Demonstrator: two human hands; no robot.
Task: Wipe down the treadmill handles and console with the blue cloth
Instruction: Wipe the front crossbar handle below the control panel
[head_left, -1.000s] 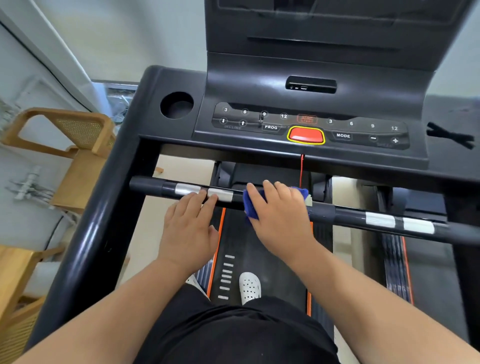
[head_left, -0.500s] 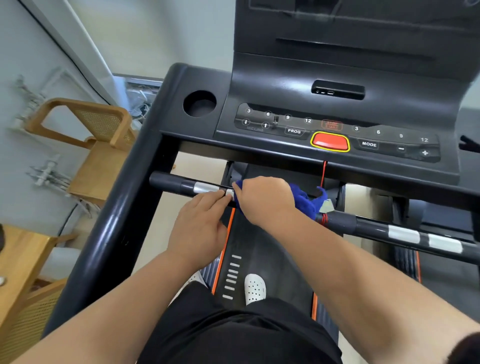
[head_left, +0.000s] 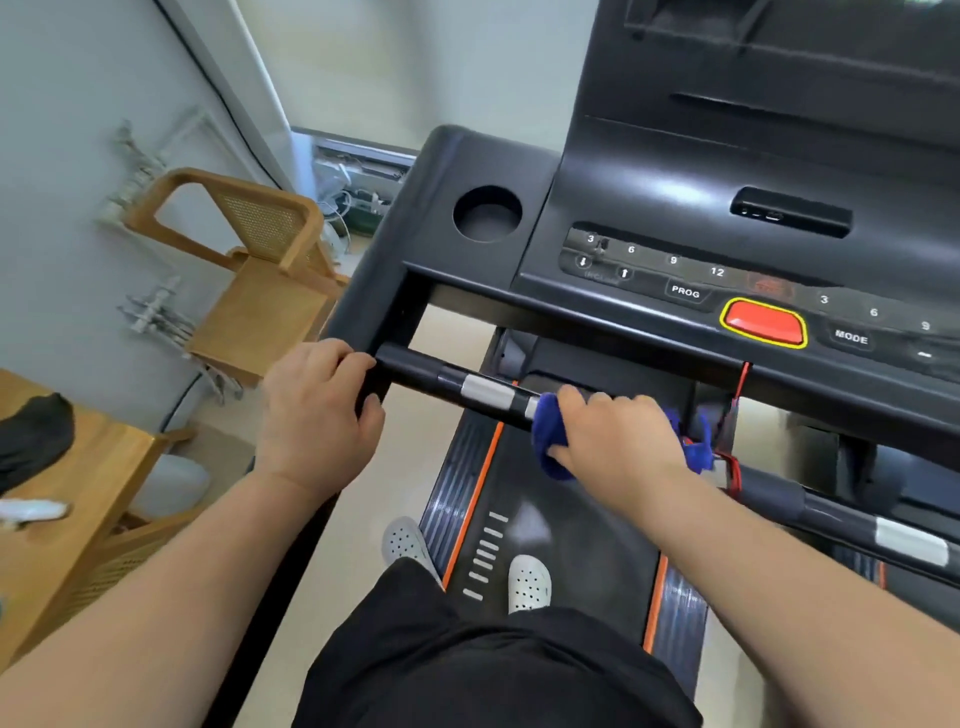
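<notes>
A black crossbar handle (head_left: 415, 370) with silver sensor bands runs across the treadmill below the console (head_left: 649, 208). My right hand (head_left: 613, 436) grips the blue cloth (head_left: 550, 441), which is wrapped around the bar just right of the left silver band. My left hand (head_left: 317, 415) clasps the black left side rail (head_left: 363, 322) where the crossbar joins it. Most of the cloth is hidden under my right hand; a blue fold sticks out at its right side near the red safety cord (head_left: 735, 415).
The console carries a red stop button (head_left: 762, 323), a row of keys and a round cup holder (head_left: 487, 213). A wooden chair (head_left: 260, 291) and a wooden table (head_left: 67, 499) stand to the left by the wall. My feet in white shoes (head_left: 529, 582) are on the belt.
My left hand has left the crossbar's silver band and moved left onto the side rail. My right hand with the cloth stays on the bar. The view has swung left.
</notes>
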